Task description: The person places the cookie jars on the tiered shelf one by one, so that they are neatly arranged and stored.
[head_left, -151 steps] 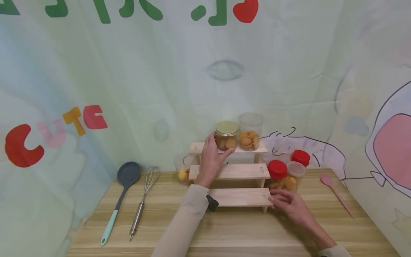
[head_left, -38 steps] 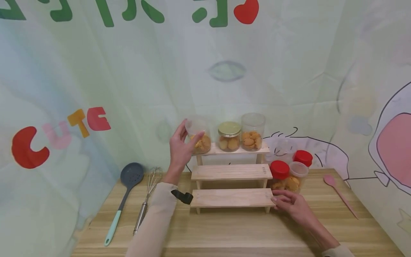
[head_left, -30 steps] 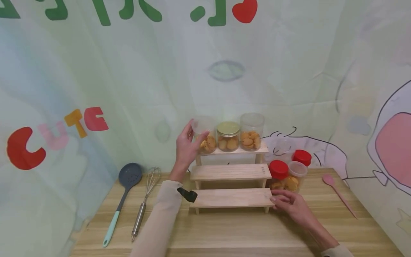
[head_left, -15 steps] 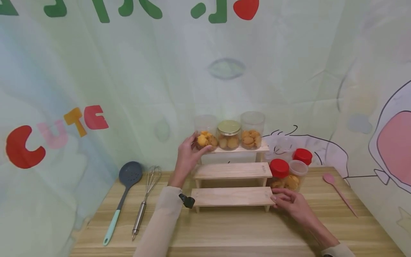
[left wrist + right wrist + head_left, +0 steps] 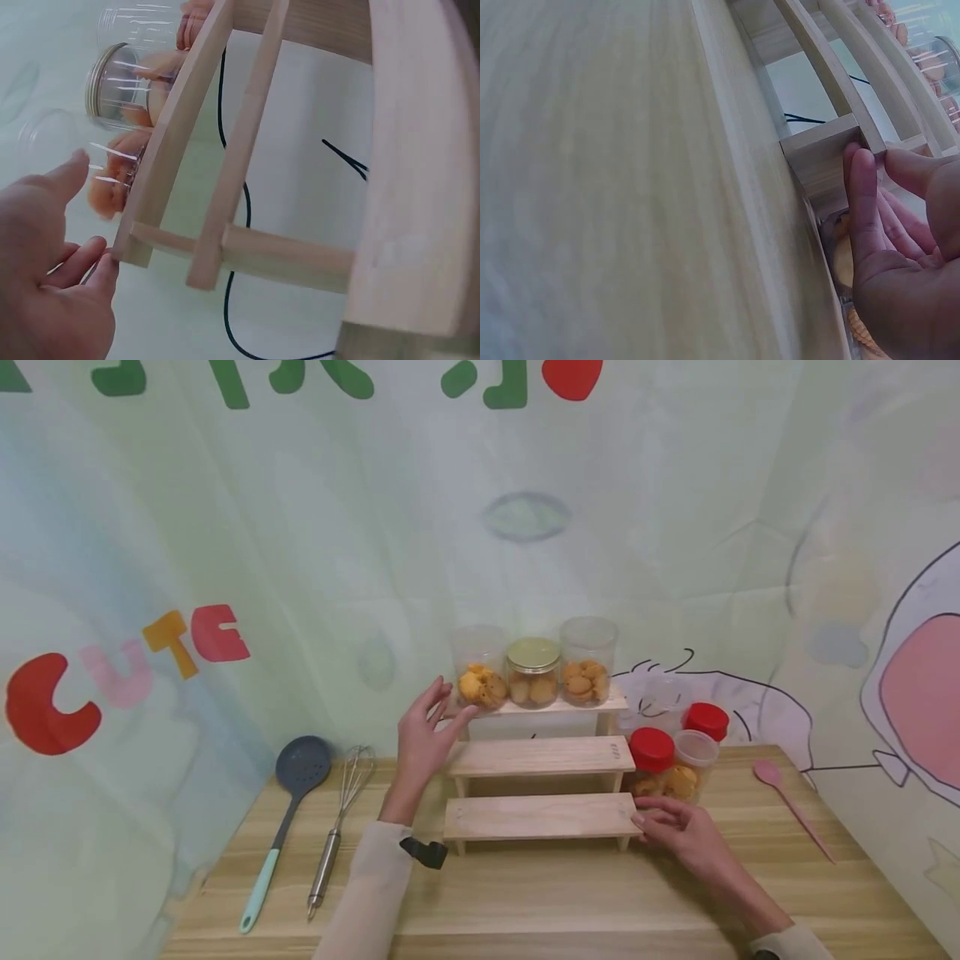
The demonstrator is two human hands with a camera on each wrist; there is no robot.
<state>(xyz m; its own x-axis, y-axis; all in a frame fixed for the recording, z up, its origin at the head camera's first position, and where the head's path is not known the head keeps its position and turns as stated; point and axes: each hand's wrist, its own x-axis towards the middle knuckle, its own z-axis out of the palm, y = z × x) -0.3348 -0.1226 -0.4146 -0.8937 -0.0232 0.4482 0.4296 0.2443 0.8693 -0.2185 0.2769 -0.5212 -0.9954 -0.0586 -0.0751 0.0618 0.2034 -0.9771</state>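
Observation:
A three-tier wooden display rack (image 5: 540, 817) stands on the table. Along its top step, side by side, are an open clear jar of cookies (image 5: 481, 681), a gold-lidded jar (image 5: 533, 677) and a second open clear jar (image 5: 588, 672). My left hand (image 5: 424, 739) is beside the leftmost jar, its fingers loosely spread and holding nothing; in the left wrist view its fingertips (image 5: 105, 259) are right at the end of the top board. With thumb and fingers, my right hand (image 5: 900, 232) pinches the right end of the lowest board.
Right of the rack stand red-lidded jars (image 5: 652, 750) and a clear cookie tub (image 5: 694, 760). A pink spoon (image 5: 793, 810) lies at the far right. On the left lie a slotted turner (image 5: 288, 818) and a whisk (image 5: 337, 835). A printed curtain (image 5: 360, 543) hangs behind.
My left hand let go of the gold-lidded jar, set the open cookie jar on the top step's left end, slid it rightward, then released it and drew back left. The right hand stayed at the rack.

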